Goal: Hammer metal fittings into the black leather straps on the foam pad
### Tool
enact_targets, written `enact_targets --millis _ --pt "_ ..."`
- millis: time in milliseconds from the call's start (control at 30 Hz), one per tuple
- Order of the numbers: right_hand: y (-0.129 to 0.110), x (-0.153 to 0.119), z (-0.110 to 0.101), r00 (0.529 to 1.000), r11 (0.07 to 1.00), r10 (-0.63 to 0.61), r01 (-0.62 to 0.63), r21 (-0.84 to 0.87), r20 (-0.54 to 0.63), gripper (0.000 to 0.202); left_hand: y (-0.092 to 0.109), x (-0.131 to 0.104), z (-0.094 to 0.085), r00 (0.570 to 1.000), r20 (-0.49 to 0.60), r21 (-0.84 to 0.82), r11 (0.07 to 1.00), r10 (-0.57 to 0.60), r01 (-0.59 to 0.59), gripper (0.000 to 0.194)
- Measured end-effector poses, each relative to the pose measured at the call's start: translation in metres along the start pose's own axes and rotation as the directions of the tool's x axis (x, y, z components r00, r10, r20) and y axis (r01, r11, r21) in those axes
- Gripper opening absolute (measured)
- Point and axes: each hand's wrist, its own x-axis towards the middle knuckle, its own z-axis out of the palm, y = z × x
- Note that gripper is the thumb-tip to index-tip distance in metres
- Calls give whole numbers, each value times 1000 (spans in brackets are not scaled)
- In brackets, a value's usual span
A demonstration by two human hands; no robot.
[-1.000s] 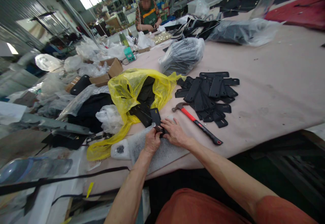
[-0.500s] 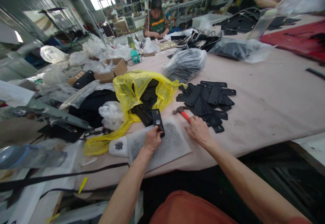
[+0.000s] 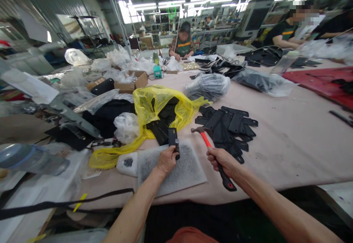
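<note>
My left hand (image 3: 166, 160) is closed over a worn white board (image 3: 190, 177), its fingers around a short metal punch (image 3: 177, 144). The punch stands upright at a flat black strip (image 3: 172, 135) that lies on the board. To the right, my right hand (image 3: 222, 159) grips a claw hammer (image 3: 205, 139) by its red and black handle. The hammer's head points away from me, beside a pile of black strips (image 3: 230, 125). More black pieces (image 3: 161, 129) poke out of a yellow plastic bag (image 3: 146, 107) behind the board.
A small white block (image 3: 127, 169) sits left of the board. Farther back are a clear bag of dark pieces (image 3: 208, 85), a cardboard box (image 3: 140, 80) and a red sheet (image 3: 317, 79). A large plastic bottle (image 3: 30, 158) lies at left. Co-workers (image 3: 183, 46) are across the table.
My right hand has picked up the hammer, now showing its full handle. In my left hand, a metal punch now stands upright at the strip. The view has tilted up.
</note>
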Motion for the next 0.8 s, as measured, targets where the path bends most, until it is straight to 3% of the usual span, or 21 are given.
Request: enact_targets --millis 67,100,167,200,233,267,367,433,500,600,633,667,767,800 --pt "-29 -26 -7 978 985 -156 164 52 -140 31 0 0 0 1000 1 -8 1000 -1 1 11" --pt "-43 -39 -11 923 948 -302 316 23 -237 33 0 0 0 1000 0 -11 1000 -1 1 12" --pt "-62 -62 -19 731 830 -551 530 -173 -402 33 1 0 0 1000 1 -12 1000 -6 6 12" --pt "-66 -70 -21 637 765 -641 572 -296 -428 31 1 0 0 1000 2 -11 1000 -9 9 12" --pt "-66 -76 -22 582 696 -718 582 -421 -382 30 1 0 0 1000 4 -9 1000 -11 11 12" --pt "-63 -80 -22 567 621 -771 571 -537 -289 30 1 1 0 1000 9 -7 1000 -12 12 12" --pt "-53 -81 -22 694 403 -715 505 -763 82 28 1 1 0 1000 20 -1 1000 -11 11 12" --pt "-59 -82 -25 731 334 -666 472 -816 150 27 0 1 1 1000 20 -3 1000 -11 11 12" --pt "-72 -88 -26 674 376 -736 482 -791 62 27 0 1 1 1000 16 -12 1000 -19 19 12" --pt "-79 -93 -23 525 529 -822 562 -636 -220 25 -1 1 1 1000 14 -22 999 -25 25 13" --pt "-75 -93 -22 521 540 -821 574 -616 -234 24 -1 1 1 1000 17 -20 1000 -22 22 13" --pt "-69 -92 -20 547 524 -816 567 -635 -185 23 -1 1 1 1000 20 -17 1000 -16 17 12" --pt "-55 -88 -24 702 375 -703 504 -778 116 23 -1 2 1 1000 14 -13 1000 -6 6 12" --pt "-57 -88 -27 724 358 -675 490 -795 142 25 -1 1 1 1000 9 -16 1000 -7 7 12"
